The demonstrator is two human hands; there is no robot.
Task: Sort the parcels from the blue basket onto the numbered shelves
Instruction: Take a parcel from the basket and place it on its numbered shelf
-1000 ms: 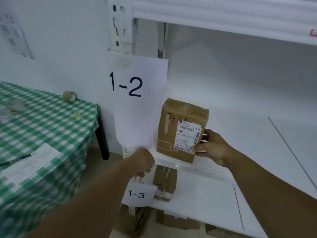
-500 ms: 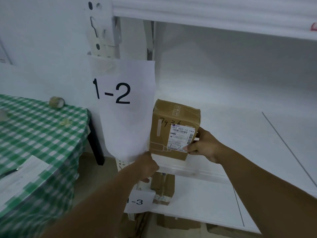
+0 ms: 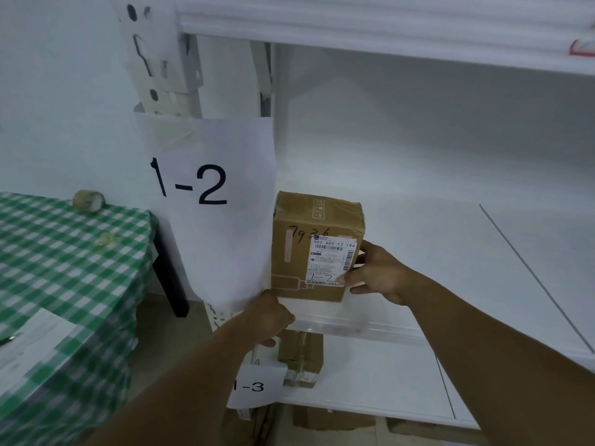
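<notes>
You look to be seating the parcel [image 3: 309,252] upright at the near left of the 1-2 shelf [image 3: 418,252], right hand [image 3: 373,275] gripping its right edge, left hand [image 3: 270,317] pinching the sign [image 3: 209,194] aside; next, probably release both.

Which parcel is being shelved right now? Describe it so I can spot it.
Find the big paper sign reading 1-2 on the white rack. Just right of it, a brown carton stands upright, held by the right hand. Unlike the parcel below, it bears handwritten 7936.
</notes>
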